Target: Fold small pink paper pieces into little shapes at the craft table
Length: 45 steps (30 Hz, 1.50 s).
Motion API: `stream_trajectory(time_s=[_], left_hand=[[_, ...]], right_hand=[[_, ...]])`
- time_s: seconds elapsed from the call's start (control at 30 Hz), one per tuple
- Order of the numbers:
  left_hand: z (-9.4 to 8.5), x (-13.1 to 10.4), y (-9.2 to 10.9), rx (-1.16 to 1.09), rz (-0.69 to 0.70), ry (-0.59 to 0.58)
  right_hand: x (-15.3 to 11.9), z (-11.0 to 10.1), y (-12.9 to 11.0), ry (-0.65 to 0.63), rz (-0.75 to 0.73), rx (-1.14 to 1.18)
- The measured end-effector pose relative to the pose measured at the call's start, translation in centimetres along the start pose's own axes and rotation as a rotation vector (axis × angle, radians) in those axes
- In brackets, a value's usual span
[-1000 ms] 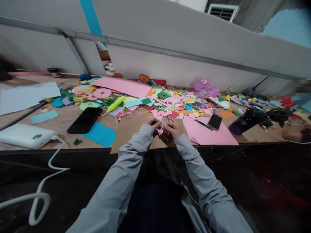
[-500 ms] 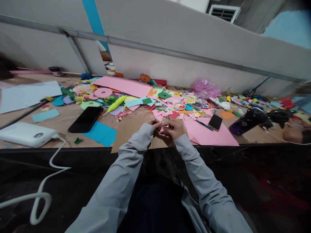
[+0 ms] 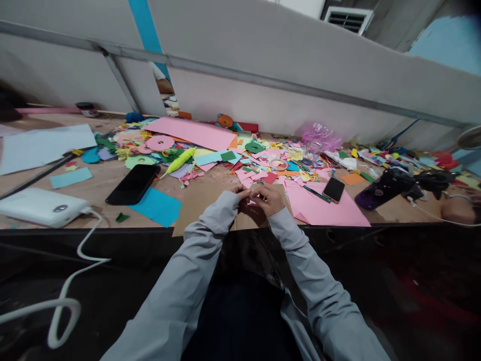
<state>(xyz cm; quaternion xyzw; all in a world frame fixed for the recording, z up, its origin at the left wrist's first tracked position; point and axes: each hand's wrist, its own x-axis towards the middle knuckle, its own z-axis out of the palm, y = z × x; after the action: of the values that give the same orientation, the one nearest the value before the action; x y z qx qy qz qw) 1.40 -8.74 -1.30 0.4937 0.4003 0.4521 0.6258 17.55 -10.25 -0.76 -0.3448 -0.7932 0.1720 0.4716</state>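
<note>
Over a sheet of brown cardboard (image 3: 199, 205) at the table's front edge, my two hands meet fingertip to fingertip. My left hand (image 3: 240, 193) is closed in a pinch, the sleeve and wrist hiding part of it. My right hand (image 3: 268, 199) is closed too, thumb against curled fingers. Between them shows a small pink paper piece (image 3: 252, 200), mostly covered by the fingers. Just right of my right hand lies a large pink paper sheet (image 3: 334, 210), bearing a dark green pen (image 3: 316, 193) and a smaller phone (image 3: 333, 190).
Colourful paper scraps (image 3: 263, 155) heap behind my hands, with a lime yarn bundle (image 3: 180, 160). To the left lie a black phone (image 3: 133, 184), blue paper (image 3: 158, 208) and a corded white power bank (image 3: 43, 208). A dark bottle (image 3: 379, 188) and another person's arm (image 3: 460, 205) are at right.
My hands stay almost in place, the fingers shifting slightly around the pink piece. At the far right, the other person's arm has moved a little.
</note>
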Motion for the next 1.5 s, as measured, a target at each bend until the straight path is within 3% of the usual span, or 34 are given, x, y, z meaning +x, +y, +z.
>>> stream_trajectory(time_s=[0.13,0.33,0.67,0.83,1.17,1.5], left_hand=[[0.2,-0.1,0.1,0.003,-0.010,0.008],[0.5,-0.2,0.1,-0.023,-0.039,0.055],[0.2,0.3,-0.4,0.012,-0.003,0.020],[0.3,0.1,-0.2,0.021,-0.001,0.028],[0.6,0.6,-1.2,0.043,0.042,0.096],[0.4,0.2,-1.1,0.143,0.055,0.098]], right_hand=[[0.0,0.1,0.0,-0.007,0.041,-0.013],[-0.3,0.4,0.2,0.064,0.220,0.161],[-0.4,0.6,0.2,0.108,0.396,0.202],[-0.6,0.9,0.9,0.126,0.425,0.229],[-0.3,1.0,1.4,0.138,0.547,0.497],[-0.4,1.0,0.9,0.155,0.617,0.483]])
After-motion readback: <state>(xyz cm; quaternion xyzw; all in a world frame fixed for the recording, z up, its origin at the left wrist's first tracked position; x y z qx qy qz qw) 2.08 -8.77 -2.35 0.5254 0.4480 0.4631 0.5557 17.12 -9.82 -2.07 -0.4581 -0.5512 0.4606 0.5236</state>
